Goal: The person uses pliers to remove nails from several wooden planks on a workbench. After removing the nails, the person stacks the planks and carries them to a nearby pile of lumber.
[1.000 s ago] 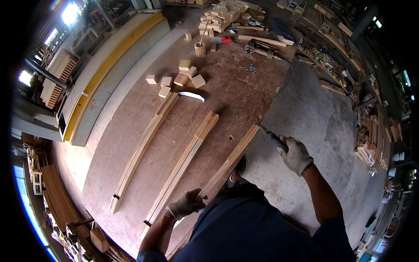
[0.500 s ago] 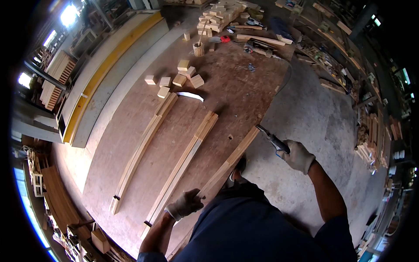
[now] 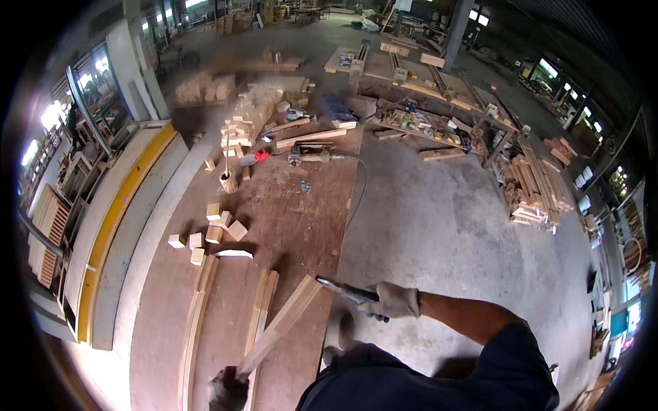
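My gloved left hand (image 3: 228, 389) is closed around the near end of a long wooden strip (image 3: 282, 330), which slants up and to the right. A second strip (image 3: 260, 312) lies partly beneath it on the brown board. Further left rests another strip (image 3: 194, 329). My gloved right hand (image 3: 396, 300) grips a black-handled hand tool (image 3: 356, 293) with a slim metal tip; its exact kind is unclear. The tool's tip is at the far end of the held strip. Short wooden blocks (image 3: 214, 234) and a white curved piece (image 3: 234, 253) lie beyond the strips.
On the brown board (image 3: 288, 212) stand a wooden cup with a stick (image 3: 228, 181), a red tool (image 3: 260, 155), and a power tool (image 3: 308, 156) with a cord. Stacked blocks (image 3: 243, 123) are at the back. A yellow-edged bench (image 3: 113, 267) runs along the left; lumber (image 3: 534, 185) is piled right.
My view has lifted toward the far workshop. The held strip has shifted left across its neighbour, with my left hand still on it. My right hand keeps the tool at the strip's far end.
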`<state>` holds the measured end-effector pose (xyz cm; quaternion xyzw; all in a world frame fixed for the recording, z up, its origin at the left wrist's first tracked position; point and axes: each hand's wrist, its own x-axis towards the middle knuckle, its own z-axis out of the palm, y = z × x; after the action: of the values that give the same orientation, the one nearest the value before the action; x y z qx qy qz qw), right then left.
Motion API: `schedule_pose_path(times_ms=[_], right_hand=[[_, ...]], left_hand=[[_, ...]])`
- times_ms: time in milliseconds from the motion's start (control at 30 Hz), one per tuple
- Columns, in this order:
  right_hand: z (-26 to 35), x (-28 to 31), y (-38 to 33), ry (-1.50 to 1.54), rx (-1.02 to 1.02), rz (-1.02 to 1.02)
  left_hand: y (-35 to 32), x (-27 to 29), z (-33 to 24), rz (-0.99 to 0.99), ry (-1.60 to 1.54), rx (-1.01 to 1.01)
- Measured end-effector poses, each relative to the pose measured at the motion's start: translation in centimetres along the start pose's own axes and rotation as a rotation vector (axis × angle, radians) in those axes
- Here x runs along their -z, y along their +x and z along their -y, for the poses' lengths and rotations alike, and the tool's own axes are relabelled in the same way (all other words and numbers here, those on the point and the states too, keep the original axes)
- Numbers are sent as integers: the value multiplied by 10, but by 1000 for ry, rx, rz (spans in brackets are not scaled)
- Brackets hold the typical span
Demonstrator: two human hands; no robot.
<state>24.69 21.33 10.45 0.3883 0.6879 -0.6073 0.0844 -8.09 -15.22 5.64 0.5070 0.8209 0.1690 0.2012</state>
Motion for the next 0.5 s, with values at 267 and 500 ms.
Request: schedule_pose_path(times_ms=[267,500], right_hand=[[-19,-39,-18,686,-1,280],[-16,-62,18,1329,194,652]], left_hand=[[11,13,13,-147,-8,118],[36,7,-27,-129,-68,142]])
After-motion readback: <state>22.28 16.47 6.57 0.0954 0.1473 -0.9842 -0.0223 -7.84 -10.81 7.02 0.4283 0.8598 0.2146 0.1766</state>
